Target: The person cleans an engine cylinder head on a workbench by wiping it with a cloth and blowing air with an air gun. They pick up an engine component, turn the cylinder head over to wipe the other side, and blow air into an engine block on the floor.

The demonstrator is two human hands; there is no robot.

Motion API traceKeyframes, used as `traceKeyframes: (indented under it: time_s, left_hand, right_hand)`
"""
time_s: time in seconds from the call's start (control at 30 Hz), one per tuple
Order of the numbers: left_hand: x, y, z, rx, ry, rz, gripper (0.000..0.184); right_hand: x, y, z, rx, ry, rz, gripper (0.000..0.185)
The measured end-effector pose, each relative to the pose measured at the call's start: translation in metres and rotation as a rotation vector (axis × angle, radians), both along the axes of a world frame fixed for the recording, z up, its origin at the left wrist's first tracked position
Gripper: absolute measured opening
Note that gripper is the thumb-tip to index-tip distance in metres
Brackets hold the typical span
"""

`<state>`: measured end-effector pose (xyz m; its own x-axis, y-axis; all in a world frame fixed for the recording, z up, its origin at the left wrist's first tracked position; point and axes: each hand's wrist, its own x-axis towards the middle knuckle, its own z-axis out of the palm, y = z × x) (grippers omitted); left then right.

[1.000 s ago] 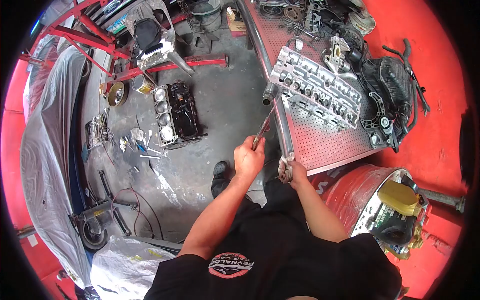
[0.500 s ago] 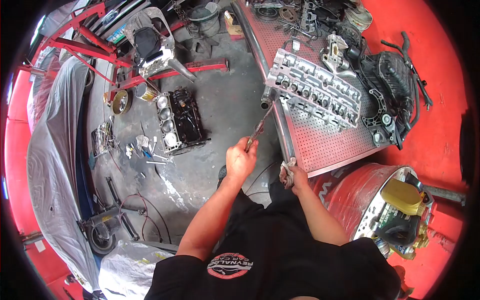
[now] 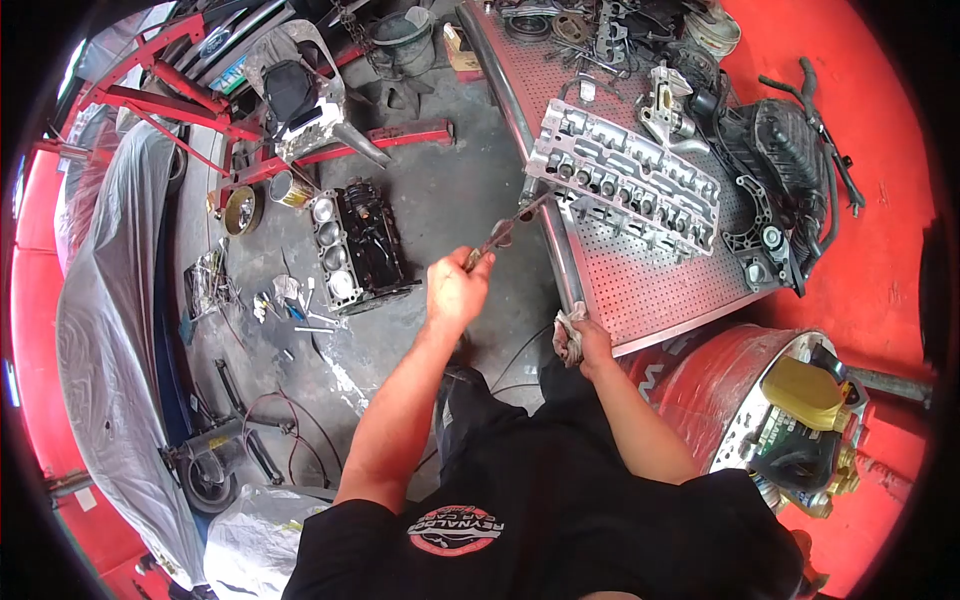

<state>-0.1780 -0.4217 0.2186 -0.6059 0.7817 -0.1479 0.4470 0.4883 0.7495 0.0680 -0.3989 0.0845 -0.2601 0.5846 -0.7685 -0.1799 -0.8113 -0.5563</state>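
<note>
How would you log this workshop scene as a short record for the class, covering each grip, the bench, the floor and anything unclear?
Left grip: closed around a slim tool angled toward the bench's near-left edge
Right grip: closed around a crumpled cloth
Bench: perforated top, bearing a metal cylinder head
Floor: an engine block left of the bench, showing four round openings in a row
Chair: dark bag on it
Unclear: whether the tool's tip touches the bench
</note>
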Motion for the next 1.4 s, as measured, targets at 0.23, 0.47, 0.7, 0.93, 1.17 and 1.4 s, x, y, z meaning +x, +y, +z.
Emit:
traceKeyframes:
  time_s: [0.23, 0.47, 0.7, 0.93, 1.17, 1.4]
  left_hand:
    - [-0.001, 0.003, -0.005, 0.13, 0.2, -0.097, 0.024]
    - [-0.011, -0.022, -0.019, 0.102, 0.106, -0.075, 0.021]
    - [-0.061, -0.07, -0.017, 0.224, -0.079, -0.219, 0.02]
    - [-0.167, -0.182, -0.006, -0.061, -0.37, 0.096, 0.017]
    - [-0.181, -0.189, -0.007, -0.172, -0.469, 0.161, 0.025]
    - [-0.157, -0.059, -0.052, -0.02, -0.633, 0.067, 0.021]
  right_hand:
    - [0.013, 0.004, -0.014, 0.04, 0.078, 0.105, 0.026]
    - [-0.039, 0.038, -0.032, 0.116, -0.034, -0.208, 0.033]
    - [-0.141, 0.129, -0.029, 1.056, -0.855, -0.012, 0.04]
    - [-0.185, 0.149, -0.066, 1.067, -1.272, 0.087, 0.033]
    - [-0.147, 0.172, -0.08, 0.619, -1.148, 0.609, 0.033]
    - [-0.147, 0.005, -0.102, 0.58, -0.845, 0.344, 0.023]
